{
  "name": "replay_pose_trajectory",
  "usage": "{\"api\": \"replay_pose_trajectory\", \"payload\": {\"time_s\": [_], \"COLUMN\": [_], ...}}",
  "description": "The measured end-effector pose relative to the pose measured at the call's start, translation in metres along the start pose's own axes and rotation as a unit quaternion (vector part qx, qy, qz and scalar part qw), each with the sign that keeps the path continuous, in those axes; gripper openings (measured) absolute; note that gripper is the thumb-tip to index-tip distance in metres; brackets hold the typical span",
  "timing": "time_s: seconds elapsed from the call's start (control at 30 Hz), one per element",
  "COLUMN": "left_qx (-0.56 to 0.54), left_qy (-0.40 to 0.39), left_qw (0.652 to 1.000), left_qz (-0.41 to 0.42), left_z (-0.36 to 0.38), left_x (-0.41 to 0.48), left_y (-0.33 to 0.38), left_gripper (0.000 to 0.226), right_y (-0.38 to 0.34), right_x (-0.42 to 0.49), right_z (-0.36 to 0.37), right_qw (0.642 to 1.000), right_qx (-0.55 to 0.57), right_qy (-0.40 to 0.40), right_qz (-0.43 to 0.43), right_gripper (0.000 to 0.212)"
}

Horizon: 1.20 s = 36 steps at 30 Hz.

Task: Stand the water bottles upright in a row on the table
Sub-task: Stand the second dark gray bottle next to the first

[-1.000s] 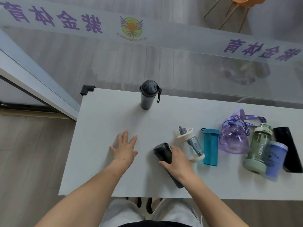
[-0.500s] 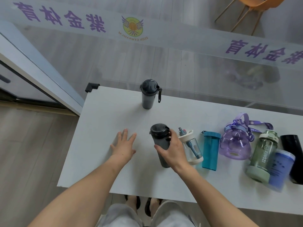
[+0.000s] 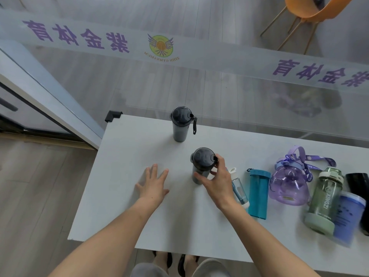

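Observation:
A dark grey bottle (image 3: 180, 124) with a wrist loop stands upright near the far edge of the white table (image 3: 123, 196). A second dark grey bottle (image 3: 201, 162) is upright in front of it, and my right hand (image 3: 217, 182) is wrapped around its body. My left hand (image 3: 153, 186) lies flat on the table, fingers spread, left of that bottle. To the right lie a clear bottle (image 3: 238, 188) partly hidden by my right hand, a teal bottle (image 3: 258, 193), a purple jug (image 3: 287, 184), a green bottle (image 3: 324, 198), a blue cup (image 3: 348, 214) and a black bottle (image 3: 359, 184).
A glass partition with purple lettering runs just behind the table's far edge. A black corner guard (image 3: 112, 115) sits on the far left corner. An orange chair (image 3: 311, 9) stands beyond the glass. A door frame (image 3: 50, 108) is at the left.
My right hand has lifted the second dark grey bottle from lying on the table to upright and carried it farther from me. My left hand has stayed flat in place.

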<state>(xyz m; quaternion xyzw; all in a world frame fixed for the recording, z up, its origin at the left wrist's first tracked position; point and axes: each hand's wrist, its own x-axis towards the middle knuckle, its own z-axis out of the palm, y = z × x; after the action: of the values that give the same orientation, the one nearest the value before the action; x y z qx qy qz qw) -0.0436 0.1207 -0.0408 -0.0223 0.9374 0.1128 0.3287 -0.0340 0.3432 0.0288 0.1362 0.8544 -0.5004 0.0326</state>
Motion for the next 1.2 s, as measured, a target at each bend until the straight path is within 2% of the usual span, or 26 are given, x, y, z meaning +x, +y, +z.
{"api": "replay_pose_trajectory", "payload": {"time_s": [0.3,0.47,0.77,1.2], "left_qx": [-0.010,0.033,0.051,0.037], "left_qy": [0.022,0.058,0.009,-0.003], "left_qw": [0.999,0.998,0.999,0.999], "left_qz": [-0.037,-0.002,0.014,0.024], "left_z": [0.006,0.007,0.004,0.002], "left_x": [0.010,0.016,0.025,0.026], "left_y": [0.024,0.035,0.059,0.057], "left_gripper": [0.078,0.071,0.080,0.080], "right_y": [0.003,0.004,0.002,0.000], "right_x": [0.050,0.076,0.115,0.133], "right_z": [-0.008,-0.017,-0.021,-0.018], "right_qw": [0.998,0.997,0.995,0.994], "right_qx": [0.057,0.070,0.091,0.101], "right_qy": [0.020,0.030,0.032,0.033], "right_qz": [-0.020,-0.011,-0.014,-0.029], "right_gripper": [0.078,0.077,0.070,0.071]}}
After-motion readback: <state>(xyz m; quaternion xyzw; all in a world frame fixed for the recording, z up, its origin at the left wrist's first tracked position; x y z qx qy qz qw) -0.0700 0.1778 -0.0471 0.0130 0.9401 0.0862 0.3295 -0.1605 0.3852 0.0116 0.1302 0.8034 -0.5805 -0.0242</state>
